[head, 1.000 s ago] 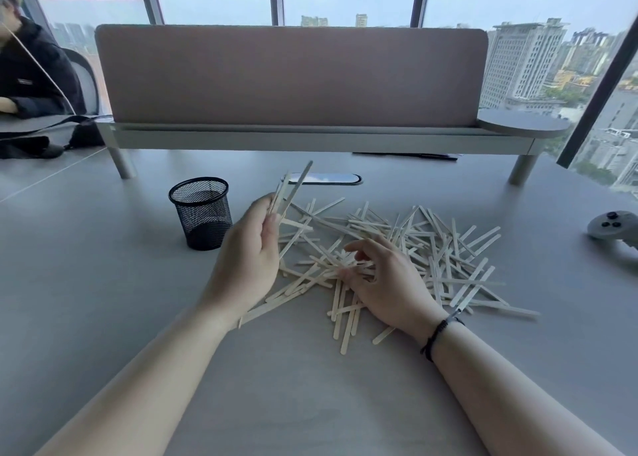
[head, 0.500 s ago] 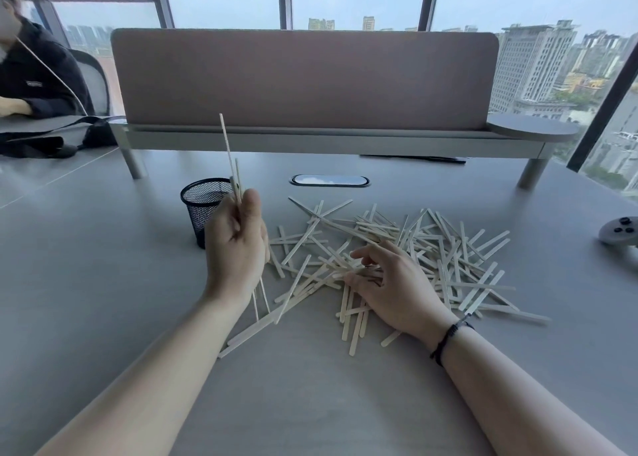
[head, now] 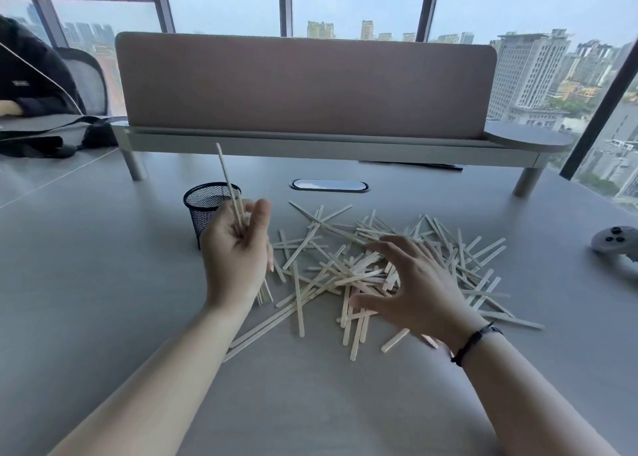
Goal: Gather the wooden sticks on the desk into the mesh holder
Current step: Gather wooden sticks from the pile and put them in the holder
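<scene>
While left hand (head: pixel 238 255) hides stick (head: pixel 229 186) ends, holder (head: pixel 207 207) half-covered

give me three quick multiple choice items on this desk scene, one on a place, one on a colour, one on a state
1. Where does the mesh holder stand relative to the pile of wooden sticks?
A. left of it
B. right of it
C. on top of it

2. What colour is the mesh holder?
A. white
B. black
C. red

3. What is the left hand doing?
A. lying flat on the desk
B. holding upright sticks
C. gripping the game controller

Key: 1 A, the holder stands at the pile's left edge; 2 B, its mesh is black; 3 B, its fingers close around sticks pointing upward beside the holder.
</scene>
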### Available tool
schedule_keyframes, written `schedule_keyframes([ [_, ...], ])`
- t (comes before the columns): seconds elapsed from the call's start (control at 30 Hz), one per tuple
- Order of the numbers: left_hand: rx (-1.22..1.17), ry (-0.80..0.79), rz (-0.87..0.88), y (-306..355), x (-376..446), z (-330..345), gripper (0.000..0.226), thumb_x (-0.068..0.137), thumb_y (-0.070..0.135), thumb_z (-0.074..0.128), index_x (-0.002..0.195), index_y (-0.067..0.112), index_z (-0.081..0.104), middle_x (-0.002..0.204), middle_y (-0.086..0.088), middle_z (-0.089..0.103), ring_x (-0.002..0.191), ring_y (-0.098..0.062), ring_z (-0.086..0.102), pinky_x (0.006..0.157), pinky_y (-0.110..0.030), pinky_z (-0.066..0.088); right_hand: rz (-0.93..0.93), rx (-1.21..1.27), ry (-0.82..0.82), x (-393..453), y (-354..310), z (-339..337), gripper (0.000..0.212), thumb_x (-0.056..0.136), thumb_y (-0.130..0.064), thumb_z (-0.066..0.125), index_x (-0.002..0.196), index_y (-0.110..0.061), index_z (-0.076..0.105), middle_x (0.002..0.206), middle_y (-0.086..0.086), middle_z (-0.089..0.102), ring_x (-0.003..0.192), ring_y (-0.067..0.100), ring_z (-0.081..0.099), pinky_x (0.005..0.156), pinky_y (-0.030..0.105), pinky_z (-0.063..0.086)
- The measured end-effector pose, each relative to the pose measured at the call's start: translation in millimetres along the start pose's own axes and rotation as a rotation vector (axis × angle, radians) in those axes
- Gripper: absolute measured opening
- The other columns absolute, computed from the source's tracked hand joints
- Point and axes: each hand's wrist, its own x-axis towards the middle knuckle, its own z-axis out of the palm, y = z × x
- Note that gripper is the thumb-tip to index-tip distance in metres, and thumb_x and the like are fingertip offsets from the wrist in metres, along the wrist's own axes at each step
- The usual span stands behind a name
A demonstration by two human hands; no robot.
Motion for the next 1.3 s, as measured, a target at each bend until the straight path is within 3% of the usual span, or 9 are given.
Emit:
schedule_keyframes([
  [0.13,0.080,-0.138,-0.089,-13.6,-4.6,0.7,0.049,0.090,0.053,0.066,0.066,0.011,0.057,0.041,-0.010,0.051,0.036,-0.029,0.052,0.048,-0.033,0.048,0.281,-0.032,-0.057,3.0,20.7,-1.3,0.121,0.047,-0.103,0.040,0.149,-0.043,0.018,0.160,0.005,0.023,0.147,0.026,0.020,0.120,0.049,0.015],
  [0.27,0.237,-0.179,-0.239,-21.5,-10.8,2.8,0.079,0.082,0.066,0.063,0.053,-0.005,0.041,0.048,-0.030,0.042,0.038,-0.028,0.044,0.045,-0.041,0.044,0.338,-0.032,-0.156,3.6,20.4,10.3,0.127,0.045,-0.104,0.037,0.151,-0.039,0.012,0.160,0.004,0.022,0.150,0.025,0.013,0.121,0.051,0.011],
  [0.43,0.114,-0.200,-0.324,-7.3,-7.6,3.6,0.062,0.083,0.055,0.067,0.049,0.021,0.028,0.048,-0.002,0.027,0.038,-0.014,0.025,0.041,-0.020,0.027,0.239,-0.020,-0.122,5.9,8.8,15.0,0.098,0.061,-0.095,0.042,0.143,-0.040,0.035,0.142,-0.006,0.046,0.137,0.018,0.034,0.116,0.040,0.019],
  [0.57,0.610,-0.402,-0.085,-0.9,-5.6,-3.1,0.062,0.085,0.058,0.067,0.053,0.014,0.038,0.044,0.009,0.044,0.043,-0.013,0.048,0.047,-0.028,0.034,0.189,0.001,-0.108,8.2,5.4,18.9,0.082,0.069,-0.089,0.043,0.136,-0.042,0.044,0.140,-0.010,0.049,0.132,0.018,0.042,0.112,0.038,0.026],
  [0.67,1.033,-0.732,-0.222,-0.2,-10.1,-7.1,0.079,0.054,0.095,0.058,0.095,0.027,0.059,0.101,0.005,0.065,0.087,-0.015,0.065,0.073,-0.032,0.053,0.159,0.044,-0.106,8.9,0.2,19.3,0.069,0.075,-0.077,0.055,0.135,-0.042,0.047,0.139,-0.013,0.048,0.130,0.017,0.044,0.106,0.034,0.036],
  [0.77,1.175,-0.952,-0.413,1.0,-11.4,-8.4,0.125,0.035,0.101,0.060,0.133,0.027,0.038,0.142,-0.002,0.043,0.118,-0.026,0.057,0.088,-0.039,0.051,0.098,0.122,-0.129,8.8,-6.5,17.8,0.064,0.078,-0.063,0.066,0.135,-0.039,0.049,0.139,-0.015,0.046,0.126,0.011,0.048,0.098,0.025,0.039],
  [0.93,1.015,-0.863,-0.433,3.2,-2.7,-11.4,0.082,0.057,0.063,0.087,0.119,0.026,0.050,0.110,0.011,0.061,0.087,-0.012,0.062,0.071,-0.029,0.047,0.177,0.229,-0.094,22.1,-4.3,6.7,0.078,0.073,-0.067,0.069,0.140,-0.038,0.042,0.146,-0.009,0.043,0.129,0.013,0.047,0.104,0.031,0.040],
  [1.1,0.842,-0.713,-0.417,-5.8,-5.3,-8.7,0.030,0.077,0.027,0.084,0.097,0.023,0.063,0.081,0.006,0.068,0.076,-0.011,0.067,0.068,-0.025,0.049,0.435,0.058,-0.162,45.4,-7.9,17.7,0.114,0.058,-0.097,0.042,0.146,-0.026,0.030,0.145,0.010,0.047,0.131,0.029,0.046,0.108,0.045,0.040],
  [1.3,0.883,-0.675,-0.213,-9.1,-12.9,-4.4,0.010,0.083,0.025,0.073,0.083,0.020,0.064,0.072,0.007,0.067,0.070,-0.013,0.063,0.057,-0.020,0.046,0.384,0.009,-0.193,58.2,-27.1,29.7,0.092,0.070,-0.080,0.057,0.136,-0.018,0.043,0.138,0.008,0.049,0.131,0.030,0.043,0.105,0.042,0.041],
])
